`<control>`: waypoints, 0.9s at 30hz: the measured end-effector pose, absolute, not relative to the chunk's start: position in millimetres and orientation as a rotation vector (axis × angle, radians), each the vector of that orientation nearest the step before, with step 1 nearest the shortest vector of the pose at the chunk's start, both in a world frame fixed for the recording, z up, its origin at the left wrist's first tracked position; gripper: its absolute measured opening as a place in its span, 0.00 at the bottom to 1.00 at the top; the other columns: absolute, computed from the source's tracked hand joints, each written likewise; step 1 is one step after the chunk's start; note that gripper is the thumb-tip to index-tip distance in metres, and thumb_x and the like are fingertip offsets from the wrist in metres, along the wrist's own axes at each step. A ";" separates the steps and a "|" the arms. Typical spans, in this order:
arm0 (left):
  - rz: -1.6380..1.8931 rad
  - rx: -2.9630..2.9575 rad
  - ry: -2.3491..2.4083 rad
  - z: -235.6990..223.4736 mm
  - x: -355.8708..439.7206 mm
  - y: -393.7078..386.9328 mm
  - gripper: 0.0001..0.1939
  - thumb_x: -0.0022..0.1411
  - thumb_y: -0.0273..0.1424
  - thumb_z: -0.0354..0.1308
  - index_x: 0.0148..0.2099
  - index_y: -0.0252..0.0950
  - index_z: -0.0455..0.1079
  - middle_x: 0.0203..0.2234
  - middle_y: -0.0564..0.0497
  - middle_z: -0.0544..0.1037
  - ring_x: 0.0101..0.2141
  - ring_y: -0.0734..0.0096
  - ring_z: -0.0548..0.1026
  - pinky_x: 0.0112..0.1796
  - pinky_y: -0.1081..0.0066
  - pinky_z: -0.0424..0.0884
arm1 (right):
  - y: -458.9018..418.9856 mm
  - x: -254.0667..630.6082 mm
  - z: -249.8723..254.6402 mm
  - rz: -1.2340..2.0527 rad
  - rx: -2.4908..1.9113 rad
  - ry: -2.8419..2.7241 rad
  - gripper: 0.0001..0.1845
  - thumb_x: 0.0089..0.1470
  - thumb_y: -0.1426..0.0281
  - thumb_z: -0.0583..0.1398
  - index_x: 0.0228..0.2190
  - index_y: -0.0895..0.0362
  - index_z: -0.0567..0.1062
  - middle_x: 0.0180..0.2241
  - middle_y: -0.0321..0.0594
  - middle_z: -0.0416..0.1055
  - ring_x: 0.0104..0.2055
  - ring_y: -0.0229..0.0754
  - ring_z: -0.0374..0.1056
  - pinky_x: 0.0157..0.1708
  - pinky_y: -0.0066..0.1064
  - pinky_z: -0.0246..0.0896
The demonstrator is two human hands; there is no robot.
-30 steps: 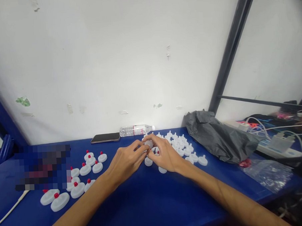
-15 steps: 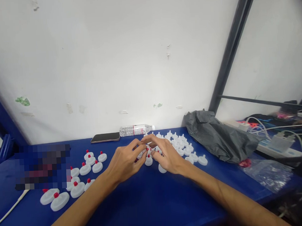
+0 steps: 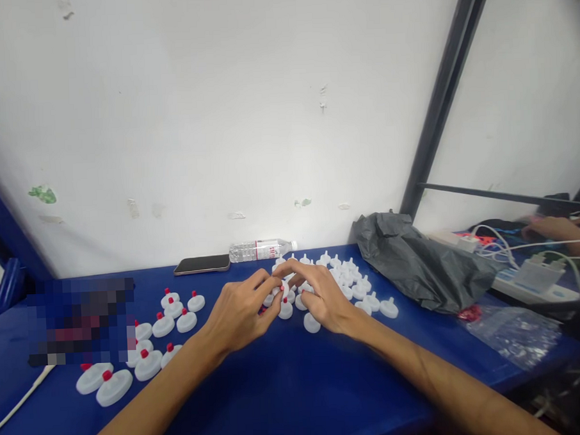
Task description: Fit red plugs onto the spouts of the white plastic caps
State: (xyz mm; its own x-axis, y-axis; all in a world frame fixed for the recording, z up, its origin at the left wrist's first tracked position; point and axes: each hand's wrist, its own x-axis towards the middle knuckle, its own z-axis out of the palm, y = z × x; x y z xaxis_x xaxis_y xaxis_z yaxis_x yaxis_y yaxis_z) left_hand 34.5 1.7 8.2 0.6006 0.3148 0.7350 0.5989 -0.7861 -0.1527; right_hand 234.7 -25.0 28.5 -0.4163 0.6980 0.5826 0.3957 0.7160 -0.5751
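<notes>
My left hand (image 3: pixel 246 309) is closed in a pinch on a small white disc-shaped cap with a red tip (image 3: pixel 284 288). Curved over the far side of this cap, my right hand (image 3: pixel 322 296) has its index finger stretched out and its thumb apart from it. Whether that index finger touches the cap I cannot tell. Under and beside my hands stand a red-tipped white cap (image 3: pixel 285 309) and a white cap (image 3: pixel 312 323). Several untipped white caps (image 3: pixel 363 285) with bare nozzles cluster just beyond my right hand.
Several red-tipped caps (image 3: pixel 149 365) stand on the blue table (image 3: pixel 288 391) at left. A phone (image 3: pixel 202 265) and water bottle (image 3: pixel 260 250) lie by the wall. At right are a grey plastic bag (image 3: pixel 417 263), a clear bag (image 3: pixel 516 336), a power strip (image 3: pixel 557 293) and another person's hand (image 3: pixel 552 230).
My right thumb has drawn back to the right, away from the cap in my left hand. My left hand stays nearly still. Another person's hand has appeared at the right edge.
</notes>
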 end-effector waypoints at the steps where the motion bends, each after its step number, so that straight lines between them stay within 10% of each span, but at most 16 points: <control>1: -1.015 -2.444 -0.730 8.5 34.6 1.5 0.07 0.67 0.30 0.53 0.45 0.39 0.70 0.31 0.54 0.76 0.24 0.73 0.74 0.22 0.72 0.65 | -24.9 234.8 28.3 0.443 -0.827 -2.057 0.34 0.39 0.75 0.51 0.50 0.50 0.73 0.46 0.37 0.76 0.38 0.46 0.72 0.43 0.37 0.66; 16: -1.069 -2.338 -0.841 10.2 33.6 3.7 0.06 0.66 0.31 0.54 0.41 0.39 0.71 0.28 0.55 0.75 0.23 0.73 0.73 0.24 0.72 0.65 | -29.1 225.9 24.8 0.257 -0.973 -2.001 0.14 0.64 0.69 0.53 0.49 0.51 0.73 0.44 0.37 0.75 0.35 0.39 0.71 0.39 0.33 0.64; 27: -1.085 -2.378 -0.855 7.8 33.4 3.4 0.05 0.64 0.29 0.54 0.35 0.37 0.70 0.24 0.55 0.74 0.23 0.72 0.73 0.25 0.72 0.66 | -14.5 226.4 13.6 0.127 -0.989 -2.011 0.09 0.63 0.62 0.60 0.41 0.52 0.77 0.33 0.35 0.76 0.30 0.37 0.70 0.32 0.29 0.63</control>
